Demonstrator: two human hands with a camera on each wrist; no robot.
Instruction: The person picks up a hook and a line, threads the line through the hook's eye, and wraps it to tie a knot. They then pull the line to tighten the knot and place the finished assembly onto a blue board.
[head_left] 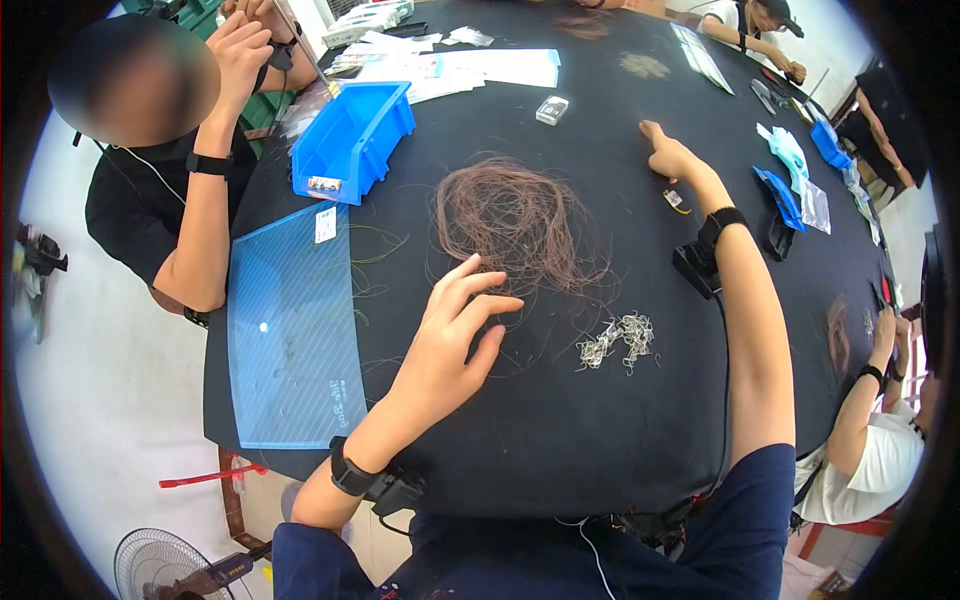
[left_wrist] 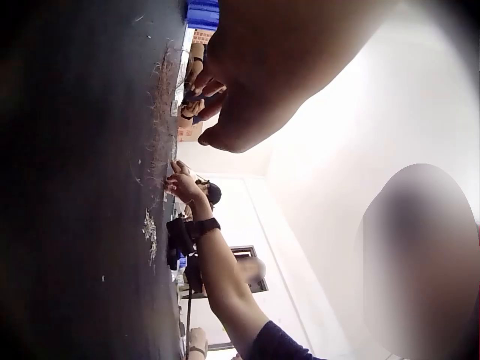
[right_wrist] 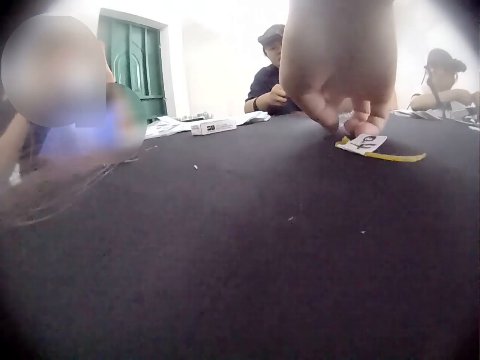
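My left hand hovers with fingers spread at the lower left edge of a loose coil of thin brown strands; nothing shows in it. The left wrist view has that hand large at the top. Farther right, my right hand is low over the table, index finger extended and the others bent. Just by its bent fingers lies a small white tag with a yellow strip; whether they touch is unclear. A pile of small silvery hooked pieces lies between my arms.
A blue bin and a blue translucent sheet are at the left. A small clear box lies beyond the coil. Papers cover part of the far side. Blue packets lie at the right. Other people sit around the table.
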